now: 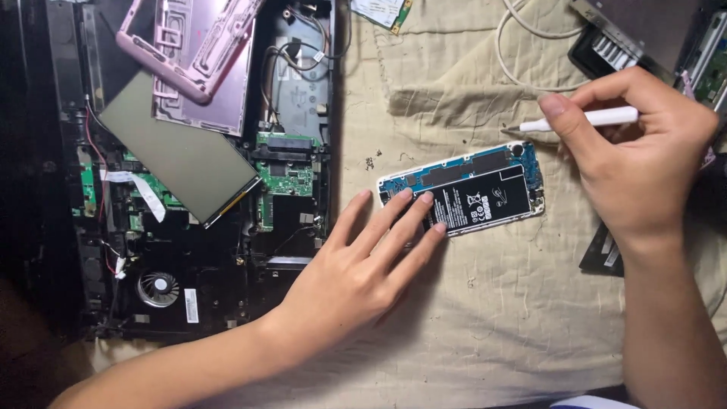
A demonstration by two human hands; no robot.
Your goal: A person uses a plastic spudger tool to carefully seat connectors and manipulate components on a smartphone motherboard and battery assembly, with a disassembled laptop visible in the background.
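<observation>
An opened phone (485, 189) with a white frame lies back-up on a beige cloth (485, 318), its black battery and blue circuit board exposed. My left hand (371, 261) rests flat with its fingertips pressing on the phone's left end. My right hand (636, 159) grips a white screwdriver (598, 118) whose metal tip points left, just above the phone's upper right corner.
A dismantled black laptop base (197, 250) with green boards and a fan lies at the left, a grey panel and a pink frame (189, 53) on top of it. A white cable (515, 45) and dark parts (644, 38) sit at the upper right.
</observation>
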